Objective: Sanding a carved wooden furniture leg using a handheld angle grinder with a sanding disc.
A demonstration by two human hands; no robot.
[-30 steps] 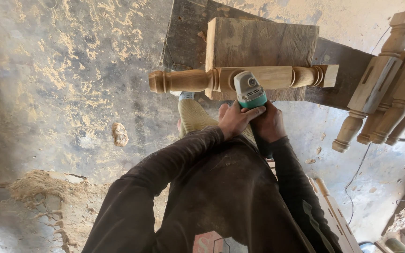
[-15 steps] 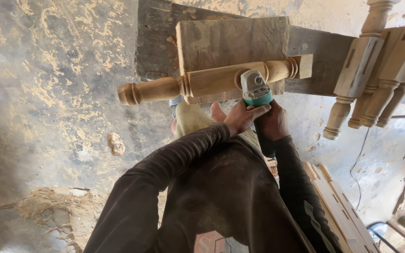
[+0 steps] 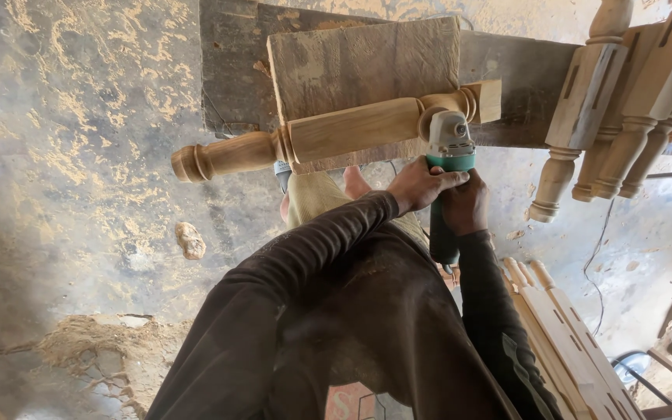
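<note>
A turned wooden leg lies across a rough wooden block, its round knob end pointing left. A green and grey angle grinder rests its head against the leg near the right-hand collar. My left hand grips the grinder's body just below the head. My right hand wraps around the green handle further back. Both dark sleeves reach forward from my body.
Several finished turned legs lean at the upper right. A dark plank lies under the block. More wooden pieces lie at the lower right. A stone and sawdust heaps are on the dusty floor.
The view has shifted, so the leg and block appear lower and more to the right. The grinder has slid along the leg towards its right end, with both hands still on it.
</note>
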